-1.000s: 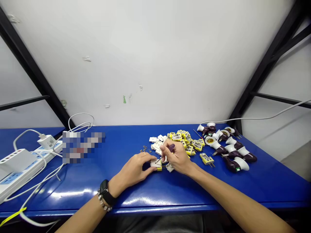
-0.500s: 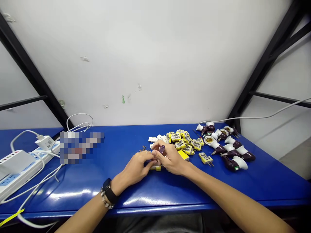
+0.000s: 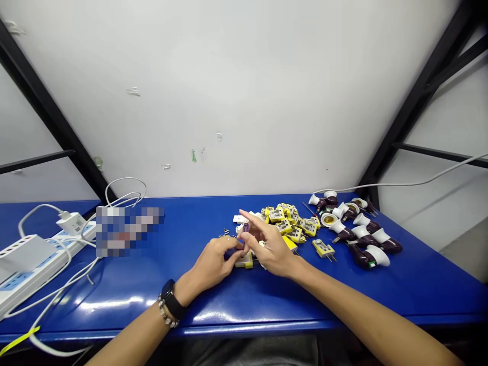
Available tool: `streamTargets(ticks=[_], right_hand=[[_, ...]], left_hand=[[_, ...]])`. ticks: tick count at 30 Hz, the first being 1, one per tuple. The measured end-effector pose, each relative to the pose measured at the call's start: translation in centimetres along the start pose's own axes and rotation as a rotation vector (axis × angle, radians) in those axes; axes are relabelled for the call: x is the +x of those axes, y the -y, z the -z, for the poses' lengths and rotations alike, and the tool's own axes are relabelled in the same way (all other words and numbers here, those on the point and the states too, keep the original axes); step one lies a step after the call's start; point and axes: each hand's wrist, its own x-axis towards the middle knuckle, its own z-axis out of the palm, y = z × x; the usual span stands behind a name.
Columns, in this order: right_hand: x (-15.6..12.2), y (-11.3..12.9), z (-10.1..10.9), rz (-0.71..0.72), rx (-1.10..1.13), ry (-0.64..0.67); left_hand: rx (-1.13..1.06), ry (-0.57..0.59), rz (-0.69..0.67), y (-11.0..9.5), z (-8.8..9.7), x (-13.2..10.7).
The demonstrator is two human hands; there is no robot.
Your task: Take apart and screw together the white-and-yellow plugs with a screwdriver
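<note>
Toward the far right of the blue surface (image 3: 400, 295) sits a cluster of white and dark-purple lamp-holder adapters (image 3: 361, 235), with a thin grey cable (image 3: 404, 185) running off behind them. To the left lies a white power strip (image 3: 34, 269) with a white charger (image 3: 71, 222) plugged into it, white cables (image 3: 125, 178) looping around, and a pixelated patch (image 3: 127, 231) beside them. Behind it all rises a scuffed white wall (image 3: 244, 91) braced by black steel bars (image 3: 49, 107), a small green mark (image 3: 194, 156) on it.
</note>
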Motion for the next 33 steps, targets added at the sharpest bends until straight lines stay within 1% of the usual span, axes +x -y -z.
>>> streamTargets(ticks=[2, 4, 10, 13, 16, 20, 22, 24, 28, 33], right_hand=[[0.1, 0.1, 0.0, -0.010, -0.003, -0.027], [0.1, 0.2, 0.1, -0.021, -0.009, -0.026], [0.1, 0.6, 0.2, -0.028, 0.057, 0.094], [0.1, 0.6, 0.2, -0.064, 0.086, 0.077], [0.2, 0.5, 0.1, -0.085, 0.140, 0.057], [0.3, 0.4, 0.2, -0.097, 0.185, -0.004], [0.5, 0.3, 0.3, -0.122, 0.235, -0.047], [0.7, 0.4, 0.4, -0.144, 0.287, -0.092], [1.1, 0.5, 0.7, -0.160, 0.355, -0.186], [1.5, 0.4, 1.1, -0.197, 0.394, -0.246]], left_hand=[[-0.007, -0.004, 0.033, 0.1, -0.1, 0.1], [-0.014, 0.002, 0.053, 0.1, -0.1, 0.1], [-0.010, -0.029, 0.020, -0.3, 0.1, 0.3], [0.022, -0.041, 0.071, -0.6, 0.3, 0.3], [0.068, -0.009, 0.083, -0.8, 0.7, 0.3], [0.169, 0.089, 0.046, -0.9, 1.4, -0.1], [0.197, 0.134, 0.053, -0.9, 1.6, -0.2], [0.193, 0.151, 0.069, -0.8, 1.7, -0.3], [0.153, 0.137, 0.081, -0.7, 1.6, -0.4], [0.099, 0.047, 0.066, -0.3, 1.6, -0.2]])
